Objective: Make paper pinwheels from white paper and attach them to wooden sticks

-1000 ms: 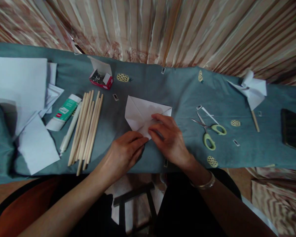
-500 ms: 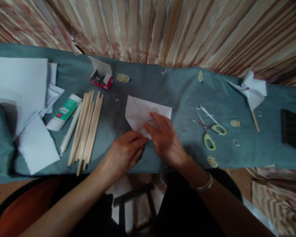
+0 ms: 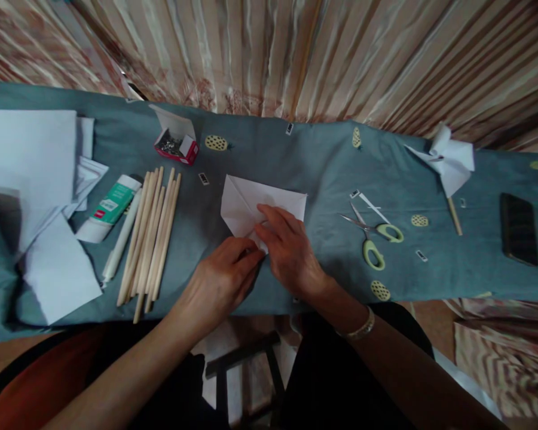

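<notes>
A folded sheet of white paper (image 3: 242, 206) lies on the cloth in front of me, with crease lines across it. My left hand (image 3: 224, 275) pinches the paper's near corner between thumb and fingers. On the paper's right part rests my right hand (image 3: 291, 251), its fingers stretched out and pressing the fold flat, hiding part of the sheet. Green-handled scissors (image 3: 373, 255) lie spread to the right of that hand. To the left is a bundle of several wooden sticks (image 3: 150, 239).
At the left are white sheets (image 3: 31, 149), a green-and-white glue tube (image 3: 110, 206) and a thin white tube (image 3: 122, 242). A red box of metal pins (image 3: 177, 143) stands open behind. At right are a paper pinwheel (image 3: 455, 161) on a stick and a dark phone (image 3: 519, 230).
The whole view has shifted slightly, so things sit a little further left. My right fingers have slid slightly along the paper; my left hand keeps its pinch.
</notes>
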`<action>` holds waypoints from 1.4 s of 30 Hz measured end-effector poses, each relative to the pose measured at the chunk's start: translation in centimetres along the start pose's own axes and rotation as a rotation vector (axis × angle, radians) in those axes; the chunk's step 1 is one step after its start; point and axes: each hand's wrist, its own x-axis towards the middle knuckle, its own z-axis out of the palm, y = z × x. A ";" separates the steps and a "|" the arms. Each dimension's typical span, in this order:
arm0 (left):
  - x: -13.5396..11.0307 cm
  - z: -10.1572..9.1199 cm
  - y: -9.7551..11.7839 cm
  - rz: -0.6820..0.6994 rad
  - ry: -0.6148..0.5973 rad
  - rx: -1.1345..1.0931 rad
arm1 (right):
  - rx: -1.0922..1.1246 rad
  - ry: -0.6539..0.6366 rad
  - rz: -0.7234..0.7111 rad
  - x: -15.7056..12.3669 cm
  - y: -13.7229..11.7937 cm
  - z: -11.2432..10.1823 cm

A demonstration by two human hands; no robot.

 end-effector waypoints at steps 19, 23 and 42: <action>0.4 -2.2 -3.6 0.054 -0.020 0.281 | 0.120 0.125 0.241 -1.9 3.7 -5.3; 1.2 -3.0 -4.1 0.040 0.018 0.296 | 0.216 0.034 0.268 -3.3 2.6 -6.1; 0.3 -0.4 0.4 0.216 -0.049 0.235 | 0.152 -0.137 0.017 -3.3 2.9 -5.6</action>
